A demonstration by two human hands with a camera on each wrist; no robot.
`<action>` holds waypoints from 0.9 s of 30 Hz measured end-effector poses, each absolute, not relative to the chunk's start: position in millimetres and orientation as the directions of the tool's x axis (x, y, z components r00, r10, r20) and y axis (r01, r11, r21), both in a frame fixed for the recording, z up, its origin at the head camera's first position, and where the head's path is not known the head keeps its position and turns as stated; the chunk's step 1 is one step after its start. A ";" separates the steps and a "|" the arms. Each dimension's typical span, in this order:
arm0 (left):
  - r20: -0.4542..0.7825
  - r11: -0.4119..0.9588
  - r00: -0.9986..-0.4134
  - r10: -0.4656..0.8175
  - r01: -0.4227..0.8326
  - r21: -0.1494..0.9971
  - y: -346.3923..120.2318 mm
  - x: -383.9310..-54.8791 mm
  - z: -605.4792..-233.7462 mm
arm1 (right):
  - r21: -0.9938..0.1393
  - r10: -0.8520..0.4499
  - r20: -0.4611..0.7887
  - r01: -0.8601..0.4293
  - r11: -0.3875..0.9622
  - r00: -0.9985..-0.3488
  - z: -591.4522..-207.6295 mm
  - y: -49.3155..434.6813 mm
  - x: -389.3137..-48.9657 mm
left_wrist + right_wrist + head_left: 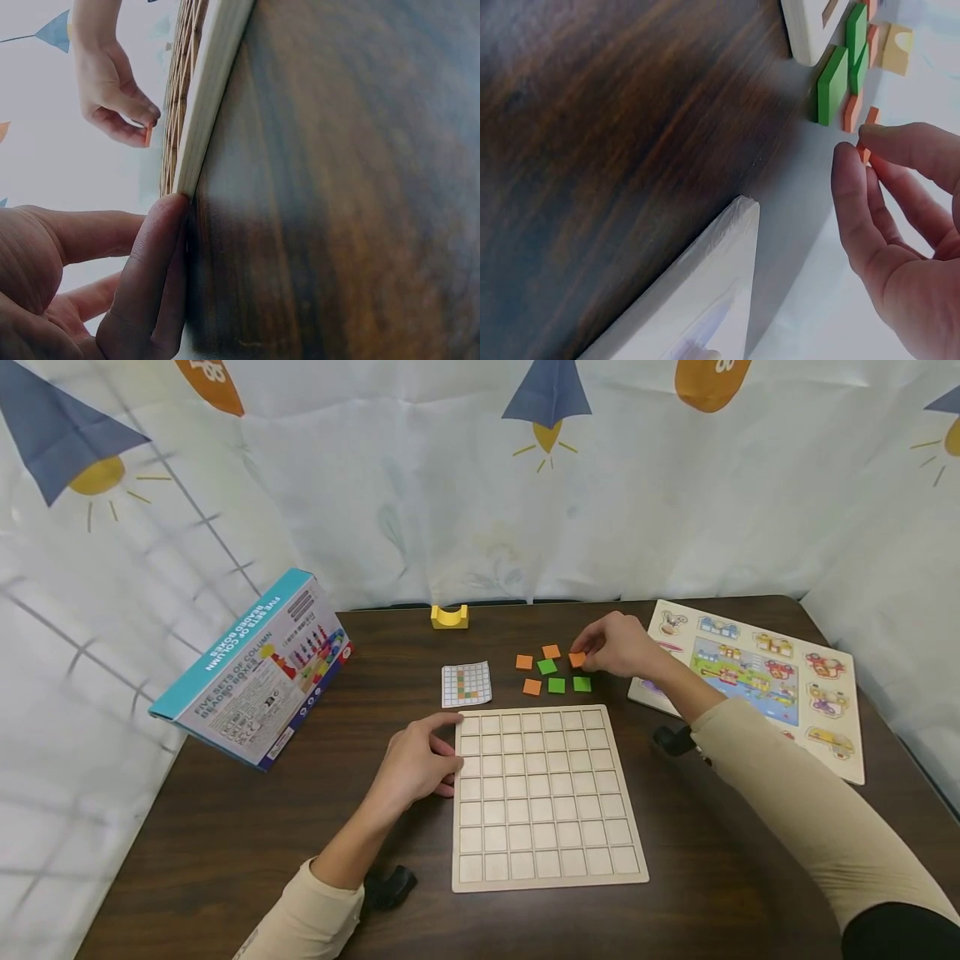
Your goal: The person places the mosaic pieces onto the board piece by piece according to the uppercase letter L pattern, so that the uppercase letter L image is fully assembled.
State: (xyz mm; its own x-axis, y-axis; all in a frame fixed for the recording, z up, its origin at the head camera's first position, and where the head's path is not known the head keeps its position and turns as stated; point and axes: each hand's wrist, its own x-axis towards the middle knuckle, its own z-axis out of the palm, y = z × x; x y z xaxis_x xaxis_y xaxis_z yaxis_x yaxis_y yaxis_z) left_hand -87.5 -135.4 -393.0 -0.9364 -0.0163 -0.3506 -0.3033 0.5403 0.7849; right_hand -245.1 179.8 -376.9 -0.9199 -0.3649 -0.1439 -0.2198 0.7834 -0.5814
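My right hand (617,645) pinches an orange square tile (867,135) between thumb and fingertips, beyond the board's far right corner. Beside it lie three green tiles (557,685) and three more orange tiles (532,687) in a loose group. A pale wooden grid board (550,810) with shallow square cells lies flat in front of me, its cells bare. My left hand (420,760) rests at the board's upper left edge, its fingertips touching the rim, as the left wrist view also shows. Just past the board is a small pattern card (467,685) with coloured squares.
A wooden picture puzzle board (750,681) lies at the right, partly under my right forearm. To the left stands a tilted toy box (255,672) with a blue top edge. A yellow notched block (449,617) sits at the table's back edge, before a printed curtain (450,485).
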 end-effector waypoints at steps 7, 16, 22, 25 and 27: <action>-0.349 0.540 -0.937 -0.012 -0.300 0.787 -135.7 -87.7 -393.4 | -0.603 -0.371 -0.139 -0.219 0.767 -0.918 -376.0 179.2 -235.4; -0.350 0.535 -0.937 -0.009 -0.300 0.790 -135.9 -87.5 -392.8 | -0.630 -0.392 -0.116 -0.238 0.740 -0.913 -375.7 176.2 -224.3; -0.351 0.531 -0.936 -0.006 -0.300 0.792 -136.1 -87.7 -392.7 | -0.630 -0.402 -0.102 -0.254 0.734 -0.910 -375.5 174.3 -217.6; -0.353 0.526 -0.935 -0.005 -0.303 0.795 -136.2 -87.8 -392.9 | -0.637 -0.402 -0.105 -0.249 0.730 -0.909 -374.6 172.9 -214.3; -0.354 0.522 -0.935 -0.006 -0.305 0.796 -136.2 -87.9 -393.3 | -0.640 -0.401 -0.108 -0.245 0.729 -0.910 -374.0 172.0 -212.1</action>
